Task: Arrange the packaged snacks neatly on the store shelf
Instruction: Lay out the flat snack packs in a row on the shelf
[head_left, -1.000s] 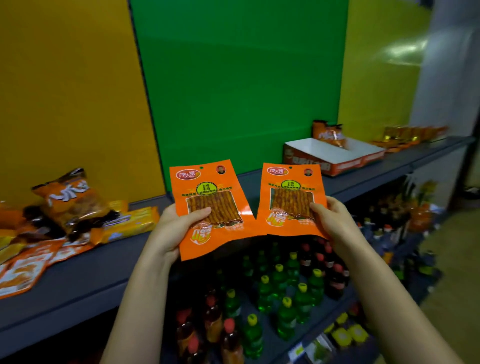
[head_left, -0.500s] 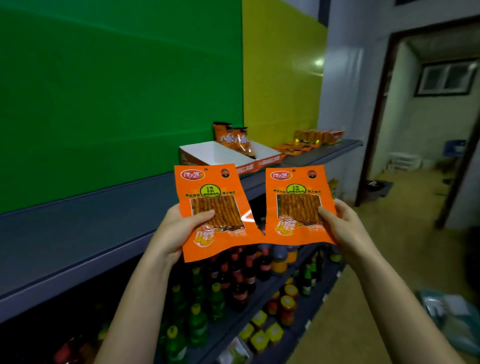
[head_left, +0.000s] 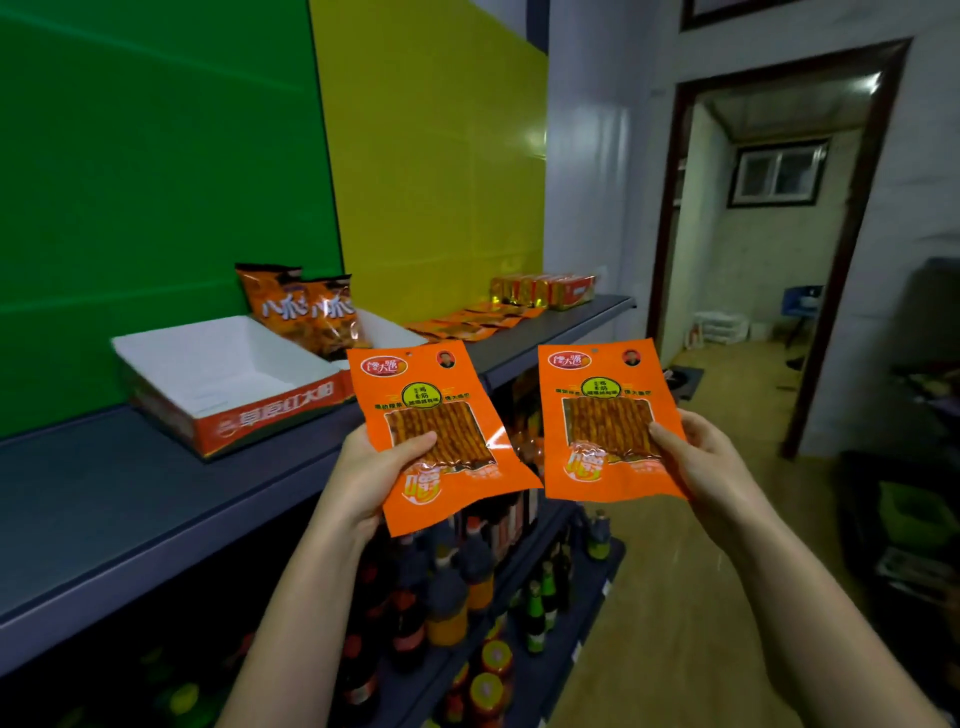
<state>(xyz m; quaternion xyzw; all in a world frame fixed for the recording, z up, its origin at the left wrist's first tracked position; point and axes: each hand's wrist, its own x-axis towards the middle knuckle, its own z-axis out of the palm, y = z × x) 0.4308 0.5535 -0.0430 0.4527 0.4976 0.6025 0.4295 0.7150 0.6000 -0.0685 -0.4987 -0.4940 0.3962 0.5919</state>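
**Two orange packets held up in front of the shelf**

I have one packet in each hand, both upright with the print facing me. My left hand (head_left: 371, 478) grips the left orange packet (head_left: 441, 415) at its lower left, thumb across the clear window and fingers behind. My right hand (head_left: 696, 457) pinches the right orange packet (head_left: 605, 421) by its right edge in the same way.

The packets sit side by side. Their lower corners come close, but I cannot tell whether they touch. Both hang in the air just off the front edge of the grey shelf (head_left: 130, 499), resting on nothing.

Under the shelf stand rows of bottles (head_left: 467, 571). On the shelf, a white cardboard tray (head_left: 234, 374) holds two snack bags (head_left: 306, 312) upright at its back. Farther along the shelf lie flat orange packets (head_left: 478, 319), and at the shelf's far end stands a row of yellow boxes (head_left: 545, 291).
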